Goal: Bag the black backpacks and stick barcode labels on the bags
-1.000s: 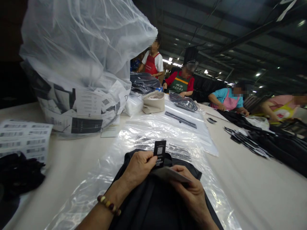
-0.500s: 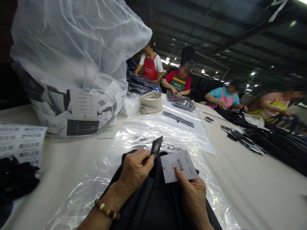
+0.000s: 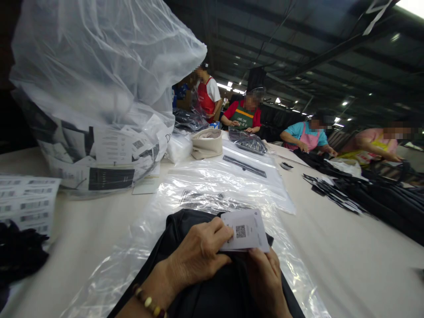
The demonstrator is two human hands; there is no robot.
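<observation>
A white hang tag (image 3: 250, 229) printed with a QR code is held above a black garment (image 3: 185, 221). My left hand (image 3: 202, 249), with a beaded bracelet at the wrist, pinches the tag's left edge between thumb and fingers. At its lower right edge my right hand (image 3: 266, 269) also grips the tag; part of that hand's fingers is hidden behind it. The dark tag seen before does not show clearly now. Under the garment lies a clear plastic bag (image 3: 149, 225), spread flat on the table.
At the left stands a large translucent bag (image 3: 99, 88) full of tags, near a barcode sticker sheet (image 3: 26, 198) and black cloth (image 3: 21, 251). Beyond are a beige fabric bin (image 3: 207, 145) and stacked plastic bags (image 3: 245, 165). Black garments (image 3: 380, 198) lie right; several co-workers stand across the table.
My left hand has moved right and down from the raised dark tag onto the white one. The white tag now shows a QR code face instead of the barcode face.
</observation>
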